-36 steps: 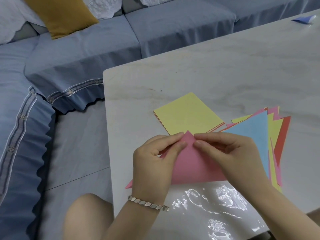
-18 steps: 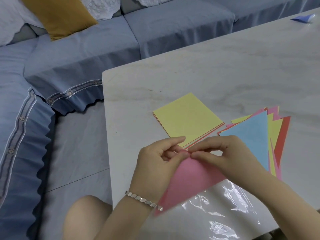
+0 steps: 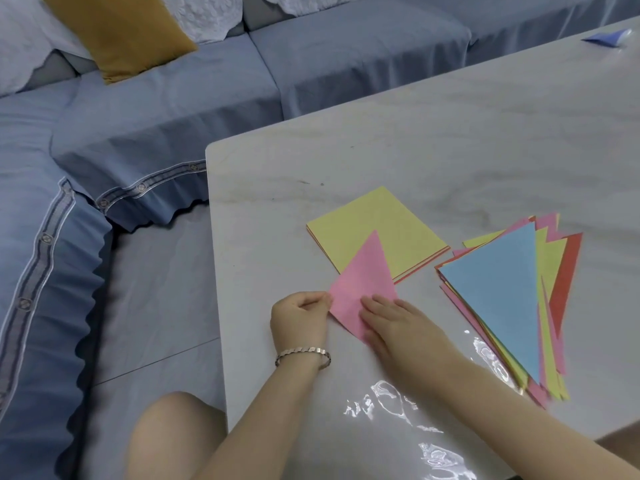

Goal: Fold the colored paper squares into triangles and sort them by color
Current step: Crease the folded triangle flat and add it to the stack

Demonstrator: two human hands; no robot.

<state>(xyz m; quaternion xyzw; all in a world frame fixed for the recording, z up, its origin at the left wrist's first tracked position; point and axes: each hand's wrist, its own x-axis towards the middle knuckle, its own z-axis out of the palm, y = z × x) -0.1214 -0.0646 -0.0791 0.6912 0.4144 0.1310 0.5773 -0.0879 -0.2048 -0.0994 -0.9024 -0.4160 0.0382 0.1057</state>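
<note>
A pink paper triangle (image 3: pixel 365 277) lies flat on the table, its tip over the stack of unfolded squares (image 3: pixel 374 226) with a yellow sheet on top. My left hand (image 3: pixel 299 315) pinches the triangle's left corner. Beside it, my right hand (image 3: pixel 391 320) presses flat fingers on the triangle's lower edge. To the right lies a pile of folded triangles (image 3: pixel 502 299), light blue on top, with yellow, pink and red ones showing beneath.
The pale marble table (image 3: pixel 415 150) has its left edge just beside my left hand. A blue sofa (image 3: pixel 173 109) with a mustard cushion (image 3: pixel 117 32) stands behind and to the left. A small blue item (image 3: pixel 604 38) sits at the far right. My knee (image 3: pixel 173 438) is below the table's corner.
The pink triangle, held up between both hands' fingertips before, has turned and now lies flat on the table. My right hand went from pinching it to pressing it down.
</note>
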